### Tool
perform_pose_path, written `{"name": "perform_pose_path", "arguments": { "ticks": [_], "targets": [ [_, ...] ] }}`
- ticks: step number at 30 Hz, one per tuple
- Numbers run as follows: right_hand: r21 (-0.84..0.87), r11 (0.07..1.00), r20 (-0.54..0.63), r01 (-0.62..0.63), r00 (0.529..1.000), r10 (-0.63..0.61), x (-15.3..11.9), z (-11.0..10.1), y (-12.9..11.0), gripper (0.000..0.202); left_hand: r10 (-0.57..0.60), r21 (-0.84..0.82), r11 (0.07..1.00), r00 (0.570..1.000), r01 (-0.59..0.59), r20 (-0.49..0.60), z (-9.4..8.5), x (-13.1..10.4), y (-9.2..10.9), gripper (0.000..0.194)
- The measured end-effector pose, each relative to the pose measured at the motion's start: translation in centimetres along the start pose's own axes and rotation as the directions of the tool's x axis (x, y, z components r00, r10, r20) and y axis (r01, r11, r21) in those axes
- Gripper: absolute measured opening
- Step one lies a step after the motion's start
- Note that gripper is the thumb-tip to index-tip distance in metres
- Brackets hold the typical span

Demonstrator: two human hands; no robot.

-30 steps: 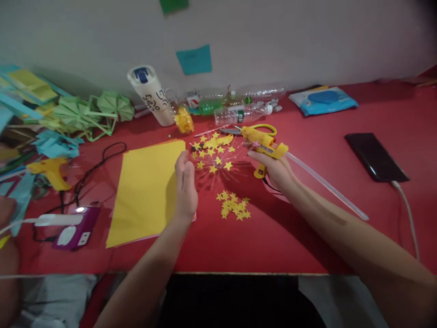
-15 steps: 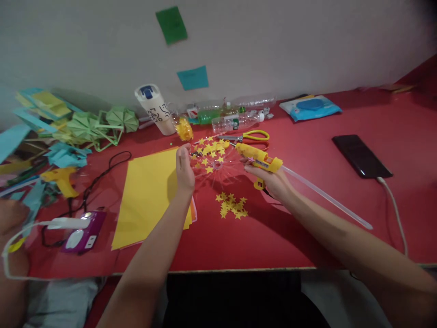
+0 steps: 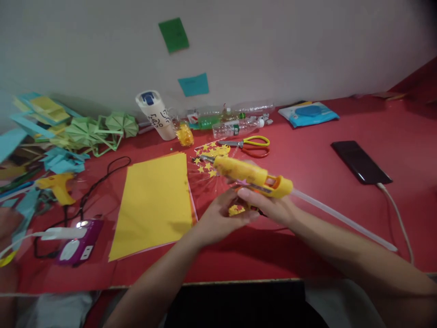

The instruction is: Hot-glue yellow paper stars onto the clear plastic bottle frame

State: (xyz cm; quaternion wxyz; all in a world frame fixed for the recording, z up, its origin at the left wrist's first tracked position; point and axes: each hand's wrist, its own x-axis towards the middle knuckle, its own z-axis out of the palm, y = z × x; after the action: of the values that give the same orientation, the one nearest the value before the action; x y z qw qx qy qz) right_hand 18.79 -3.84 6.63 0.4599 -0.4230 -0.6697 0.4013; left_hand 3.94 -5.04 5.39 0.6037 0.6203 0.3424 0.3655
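The yellow hot glue gun (image 3: 246,174) is in my right hand (image 3: 273,207), nozzle to the left and a long clear glue stick (image 3: 344,219) out of its back. My left hand (image 3: 218,221) reaches in under the gun, its fingers and thumb curled at the handle; its fingertips are partly hidden. Between them shows part of a pile of yellow paper stars (image 3: 236,210). Just beyond the nozzle lies a clear cut plastic piece with spread strips (image 3: 194,169), bearing several yellow stars (image 3: 212,173), partly covered by the gun.
Yellow paper sheets (image 3: 153,205) lie left. Scissors (image 3: 256,142), plastic bottles (image 3: 235,129), a tumbler (image 3: 159,118) and a wipes pack (image 3: 309,114) sit behind. A phone (image 3: 361,162) is right. Another glue gun (image 3: 58,187), a purple power strip (image 3: 80,241) and another person's arm (image 3: 8,273) are left.
My left hand has moved from beside the star-covered plastic piece, right and nearer, to the glue gun. The gun has come nearer to me and now partly covers the plastic piece.
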Motion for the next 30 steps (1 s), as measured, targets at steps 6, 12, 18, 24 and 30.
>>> {"name": "perform_pose_path", "arguments": {
  "ticks": [6,12,18,24,30],
  "targets": [
    [0.078,0.947,-0.297,0.313,0.914,-0.278,0.0,0.3,1.3,0.030,-0.147,-0.384,0.920,0.979,0.083,-0.139,0.2,0.4,-3.0,0.040],
    [-0.097,0.879,-0.200,0.467,0.856,-0.477,0.2,-1.9,0.6,0.008,-0.192,-0.470,0.878,0.964,0.086,-0.183,0.0,0.1,-4.3,0.043],
    [-0.156,0.920,-0.239,0.361,0.889,-0.390,0.0,-2.3,0.2,0.011,-0.158,-0.410,0.909,0.974,0.078,-0.165,-0.9,0.2,-4.4,0.038],
    [0.102,0.951,-0.353,0.292,0.904,-0.240,0.3,-0.5,1.5,0.010,-0.126,-0.372,0.926,0.982,0.065,-0.142,-1.0,0.1,-4.0,0.037],
    [0.116,0.968,-0.332,0.222,0.928,-0.173,0.8,0.0,1.5,0.038,-0.112,-0.366,0.930,0.978,0.041,-0.176,-0.7,0.1,-4.5,0.034]
  ]
}}
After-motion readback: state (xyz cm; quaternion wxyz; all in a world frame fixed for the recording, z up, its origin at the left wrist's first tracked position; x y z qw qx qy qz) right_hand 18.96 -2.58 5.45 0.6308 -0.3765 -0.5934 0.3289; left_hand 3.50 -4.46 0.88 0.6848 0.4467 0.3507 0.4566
